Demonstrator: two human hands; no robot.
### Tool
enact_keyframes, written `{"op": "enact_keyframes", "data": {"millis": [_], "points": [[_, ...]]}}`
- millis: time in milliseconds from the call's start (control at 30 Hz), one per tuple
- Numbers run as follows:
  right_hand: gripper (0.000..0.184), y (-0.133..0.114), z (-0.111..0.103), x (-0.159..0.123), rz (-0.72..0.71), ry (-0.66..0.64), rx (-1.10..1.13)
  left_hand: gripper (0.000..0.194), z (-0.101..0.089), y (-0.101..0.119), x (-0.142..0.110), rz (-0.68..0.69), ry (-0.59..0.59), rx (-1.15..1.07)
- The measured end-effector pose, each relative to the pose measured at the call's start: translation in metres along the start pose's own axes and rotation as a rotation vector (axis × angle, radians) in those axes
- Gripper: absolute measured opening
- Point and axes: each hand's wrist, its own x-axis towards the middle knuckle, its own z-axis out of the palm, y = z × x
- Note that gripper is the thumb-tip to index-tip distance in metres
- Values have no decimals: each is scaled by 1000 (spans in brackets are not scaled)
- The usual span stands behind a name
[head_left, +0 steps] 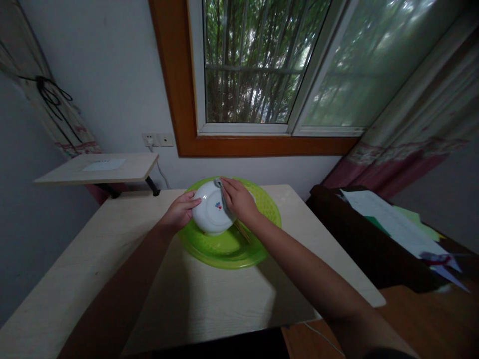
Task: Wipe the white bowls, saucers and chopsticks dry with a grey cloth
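My left hand (180,212) grips the left edge of a white bowl (205,207), thumb on its outer side. The bowl is tilted, with its underside and a small blue and red mark facing me. My right hand (239,199) presses a grey cloth (217,183) against the bowl's right side, fingers closed over the cloth, most of which is hidden. Both hands are above a green plastic basin (224,259). Wooden chopsticks (243,232) lie in it below my right wrist, partly covered. Behind my right hand, a bit of another white rim shows.
The basin stands on a pale wooden table (217,299) against the wall. A small raised shelf (127,169) with a paper on it is at the back left. To the right is a dark cabinet (337,224) with papers on top. A window is ahead.
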Motion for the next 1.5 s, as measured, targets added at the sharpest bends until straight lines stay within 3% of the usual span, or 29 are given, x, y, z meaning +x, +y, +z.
{"op": "enact_keyframes", "data": {"millis": [100, 167, 367, 467, 700, 800, 1133, 1233, 1500], "points": [[40, 8, 0, -1, 72, 29, 14, 42, -1, 1, 0, -15, 6, -8], [41, 4, 0, -2, 45, 28, 12, 39, 0, 1, 1, -20, -10, -24], [45, -20, 0, -3, -274, -85, 16, 32, 0, -1, 2, 1, -32, -114], [46, -22, 0, -3, -332, -109, 5, 33, 0, -1, 2, -4, -27, -129], [44, -6, -8, -3, -8, 0, -51, 39, 2, 2, -1, 5, 10, -51], [45, -4, -9, -4, 32, 15, -39, 37, 2, 3, -3, -13, 4, -29], [51, -26, -5, -3, -304, -98, -35, 32, 2, 0, -1, 7, -50, -105], [49, -24, -8, -3, -242, -86, -25, 33, 1, 0, -1, 31, -48, -106], [47, -4, -9, -6, 88, 16, 8, 35, -1, 3, -3, 82, 53, -71]]}}
